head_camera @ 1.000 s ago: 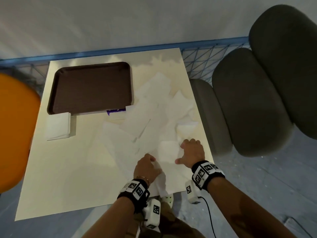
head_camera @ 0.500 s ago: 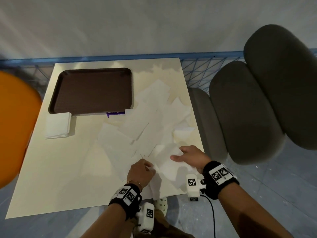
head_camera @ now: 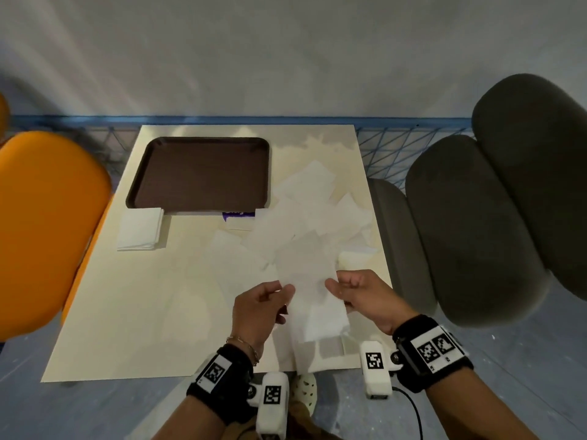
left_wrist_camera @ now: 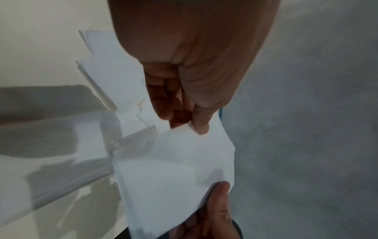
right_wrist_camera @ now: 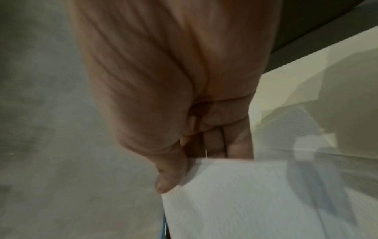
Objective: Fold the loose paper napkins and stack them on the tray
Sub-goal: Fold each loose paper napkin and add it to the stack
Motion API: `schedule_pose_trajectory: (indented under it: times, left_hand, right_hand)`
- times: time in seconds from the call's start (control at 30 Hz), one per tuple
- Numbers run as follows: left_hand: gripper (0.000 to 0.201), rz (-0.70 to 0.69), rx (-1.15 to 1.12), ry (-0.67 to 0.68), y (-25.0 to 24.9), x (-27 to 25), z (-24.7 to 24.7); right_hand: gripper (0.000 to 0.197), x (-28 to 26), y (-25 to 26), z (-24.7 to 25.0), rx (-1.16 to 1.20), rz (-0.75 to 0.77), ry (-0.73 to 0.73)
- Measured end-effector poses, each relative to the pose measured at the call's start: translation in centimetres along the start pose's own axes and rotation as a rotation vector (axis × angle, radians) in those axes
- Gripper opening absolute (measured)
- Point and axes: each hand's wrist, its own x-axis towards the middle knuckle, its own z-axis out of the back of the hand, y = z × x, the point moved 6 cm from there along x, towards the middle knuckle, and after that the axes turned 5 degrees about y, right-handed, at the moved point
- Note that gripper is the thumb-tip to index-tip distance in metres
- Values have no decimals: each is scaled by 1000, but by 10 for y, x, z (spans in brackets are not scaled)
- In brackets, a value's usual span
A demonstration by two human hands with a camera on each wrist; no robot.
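Observation:
I hold one white paper napkin (head_camera: 309, 293) up above the near right part of the table, stretched between both hands. My left hand (head_camera: 270, 300) pinches its left edge between thumb and fingers, and my right hand (head_camera: 346, 289) pinches its right edge. The same napkin (left_wrist_camera: 174, 161) fills the left wrist view and shows as a white sheet (right_wrist_camera: 255, 194) in the right wrist view. Several loose napkins (head_camera: 305, 217) lie scattered on the right half of the table. A dark brown tray (head_camera: 200, 173) sits bare at the far left. A folded napkin stack (head_camera: 139, 230) lies just in front of it.
The cream table (head_camera: 152, 312) ends just before my wrists. An orange chair (head_camera: 44, 223) stands at the left and a grey padded chair (head_camera: 476, 233) at the right. A blue wire fence (head_camera: 397, 141) runs behind. A purple-printed packet (head_camera: 239, 215) peeks from under the tray.
Both hands were down on the napkin pile a second ago. They have since lifted one napkin off the table and hold it spread between them. The head view has tilted up.

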Motion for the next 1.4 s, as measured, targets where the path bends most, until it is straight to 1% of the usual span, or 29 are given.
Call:
schedule_pose_trajectory:
  times: [0.07,0.13,0.23,0.3,0.37,0.4,0.47,0.5,0.53,0.57,0.6,0.67,0.7,0.73,0.77,0.8,0.83,0.93,1.0,1.07,1.13,1.23,1.4]
  left_hand:
    - [18,-8,-16,-85,-2,1,10]
    - [14,-12,-34,-147,-3,2,19]
    - [12,-16,-44,-192,-2,3,32]
    - [11,-19,-10,-218,-1,5,42]
    - [6,-30,-11,-220,-6,5,49]
    - [7,-31,-23,-208,-9,4,50]
    - [17,-28,-76,-151,-15,2,50]
    - [19,-30,-118,-114,-18,1,50]
    - [20,-8,-147,-82,-21,1,49]
    - [17,17,-188,-55,-23,1,48]
    - [21,42,-225,-20,-26,0,46]
    - [39,50,-299,29,-31,0,40]
    - [40,33,-325,47,-35,0,37]
    - [37,14,-335,57,-39,-1,35]
    - [31,-6,-331,68,-43,-1,32]
    - [23,-24,-307,70,-48,-2,29]
    - [18,-43,-280,72,-54,-4,27]
    - [26,-91,-221,82,-65,-6,22]
    - [23,-122,-186,90,-72,-7,20]
    - [17,-152,-150,89,-80,-10,18]
    - [16,-194,-136,95,-91,-16,16]
    - [27,-252,-132,103,-107,-23,16]
    - [60,-372,-108,101,-131,-38,29]
  right_hand:
    - [27,4,-4,-7,4,-33,29]
    - [31,11,-10,-12,58,-61,50]
    - [22,21,-20,-21,215,-139,27]
    - [20,31,-30,-22,224,-213,-5]
    - [22,45,-48,-17,111,-292,-96]
    - [23,50,-54,-12,-31,-334,-139]
    - [29,57,-59,-5,-381,-374,-167]
    - [40,57,-55,-4,-495,-353,-200]
    - [55,55,-48,-3,-496,-311,-247]
    - [62,53,-41,-3,-440,-253,-273]
    - [63,50,-32,-7,-365,-193,-253]
    - [60,43,-16,-26,-159,-122,-70]
    - [59,39,-9,-35,-45,-102,19]
    - [56,33,0,-41,66,-74,77]
    - [51,26,12,-43,148,-34,96]
    - [48,20,23,-42,183,18,82]
    - [50,15,31,-38,181,65,47]
    - [63,4,51,-24,65,174,-103]
    - [66,-3,64,-17,5,242,-164]
    - [60,-9,76,-14,-41,309,-187]
    - [48,-13,85,-12,-112,340,-213]
    - [37,-18,100,-12,-232,379,-241]
    - [28,-30,134,-17,-392,572,-347]
